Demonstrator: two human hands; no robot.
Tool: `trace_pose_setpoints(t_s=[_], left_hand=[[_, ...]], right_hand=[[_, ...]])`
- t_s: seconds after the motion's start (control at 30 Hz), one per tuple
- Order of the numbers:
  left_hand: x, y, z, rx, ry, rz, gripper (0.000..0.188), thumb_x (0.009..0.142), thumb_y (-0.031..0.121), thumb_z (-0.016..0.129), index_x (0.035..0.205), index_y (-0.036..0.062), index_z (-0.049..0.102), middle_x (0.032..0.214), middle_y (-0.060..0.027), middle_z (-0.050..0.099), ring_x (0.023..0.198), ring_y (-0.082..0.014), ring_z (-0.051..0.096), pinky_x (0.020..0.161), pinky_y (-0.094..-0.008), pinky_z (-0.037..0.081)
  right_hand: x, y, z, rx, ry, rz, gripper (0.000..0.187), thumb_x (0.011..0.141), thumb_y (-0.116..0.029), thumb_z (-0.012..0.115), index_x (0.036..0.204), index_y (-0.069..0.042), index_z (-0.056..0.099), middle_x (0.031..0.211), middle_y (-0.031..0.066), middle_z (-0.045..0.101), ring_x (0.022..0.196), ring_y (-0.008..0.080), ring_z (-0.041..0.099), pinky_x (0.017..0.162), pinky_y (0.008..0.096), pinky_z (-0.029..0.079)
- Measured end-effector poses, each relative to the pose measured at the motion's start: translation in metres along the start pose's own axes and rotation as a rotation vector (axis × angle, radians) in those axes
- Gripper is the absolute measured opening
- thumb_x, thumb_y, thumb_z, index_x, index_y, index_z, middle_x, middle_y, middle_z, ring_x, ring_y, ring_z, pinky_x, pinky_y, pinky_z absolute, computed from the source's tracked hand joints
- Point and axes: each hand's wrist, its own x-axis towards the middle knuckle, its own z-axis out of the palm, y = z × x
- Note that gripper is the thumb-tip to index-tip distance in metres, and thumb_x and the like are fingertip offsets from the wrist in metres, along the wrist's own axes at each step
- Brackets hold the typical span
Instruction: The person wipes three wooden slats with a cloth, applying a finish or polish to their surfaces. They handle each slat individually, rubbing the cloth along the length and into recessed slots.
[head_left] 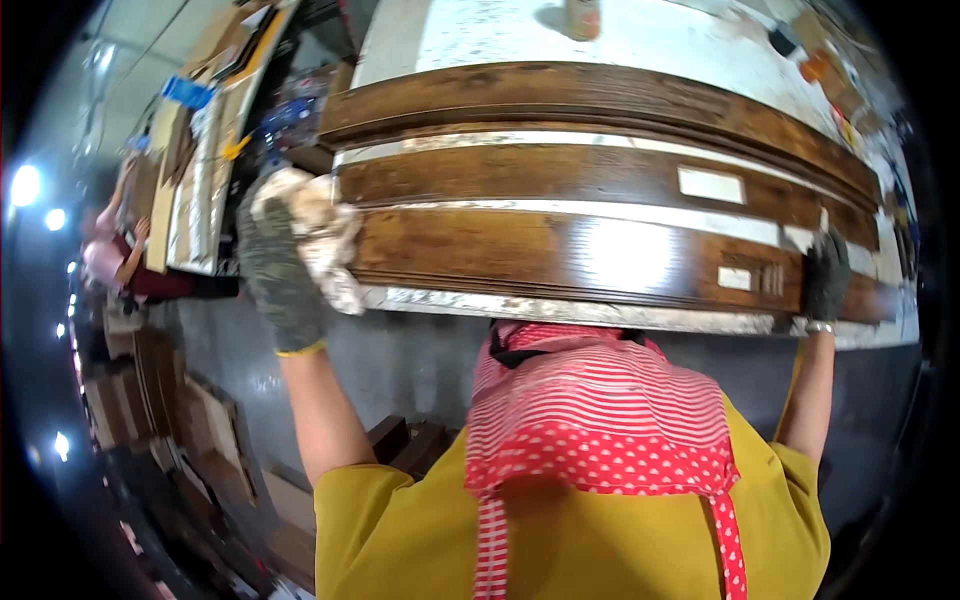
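Tabletop [480, 35]: three boards [480, 240], one rag [328, 235]

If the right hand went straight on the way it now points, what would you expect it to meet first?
Most likely the middle board, just beyond the right hand; the depth is unclear, so its fingertips may pass above that board or touch it now.

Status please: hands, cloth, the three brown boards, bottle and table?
Table: white, dark-marked
Near board: lying on table, shiny
Middle board: lying on table
Far board: lying on table
Cloth: bunched, stained
Left hand: gloved, at cloth
Right hand: gloved, at near board
Bottle: partly out of frame
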Motion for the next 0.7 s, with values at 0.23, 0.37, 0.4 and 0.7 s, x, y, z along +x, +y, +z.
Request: trace_pose_setpoints(t_s=[0.23, 0.37, 0.4, 0.7], left_hand=[[-0.078, -0.101, 0.283, 1.055, -0.928, 0.669, 0.035, 0.095, 0.034, 0.059, 0.121, 0.0124, 0.067, 0.123, -0.0121, 0.066, 0.112, -0.0327, 0.061, 0.099, -0.0507, 0.045], [-0.061, -0.118, 0.263, 1.079, -0.949, 0.51, 0.038, 0.096, 0.038, 0.055, 0.12, 0.011, 0.068, 0.114, -0.0128, 0.07, 0.105, -0.0336, 0.064, 0.096, -0.0499, 0.045], [-0.053, -0.117, 0.248, 1.138, -0.922, 0.503, 0.037, 0.097, 0.038, 0.054, 0.117, 0.0107, 0.068, 0.112, -0.0131, 0.07, 0.102, -0.0344, 0.065, 0.093, -0.0498, 0.046], [0.046, -0.127, 0.033, 1.587, -0.601, 0.704, 0.025, 0.102, 0.021, 0.049, 0.11, 0.0186, 0.072, 0.108, -0.0079, 0.071, 0.095, -0.0287, 0.069, 0.079, -0.043, 0.052]], right_hand=[[0.001, -0.006, -0.002, 0.097, 0.014, 0.112, 0.044, 0.082, 0.001, 0.073, 0.125, -0.002, 0.064, 0.127, 0.0201, 0.063, 0.117, 0.0384, 0.061, 0.1, 0.0428, 0.05], [-0.005, 0.008, 0.002, -0.045, 0.007, -0.008, 0.043, 0.083, 0.0, 0.073, 0.125, 0.0, 0.063, 0.131, 0.022, 0.061, 0.121, 0.0399, 0.058, 0.103, 0.0447, 0.048], [-0.008, 0.012, 0.003, -0.019, -0.041, 0.021, 0.042, 0.084, 0.0, 0.072, 0.125, 0.0, 0.063, 0.132, 0.0224, 0.06, 0.122, 0.0401, 0.057, 0.104, 0.0451, 0.048], [-0.017, 0.034, 0.015, -0.133, -0.096, -0.004, 0.045, 0.088, 0.0, 0.068, 0.132, 0.001, 0.058, 0.138, 0.0235, 0.057, 0.13, 0.0402, 0.053, 0.111, 0.0455, 0.043]])
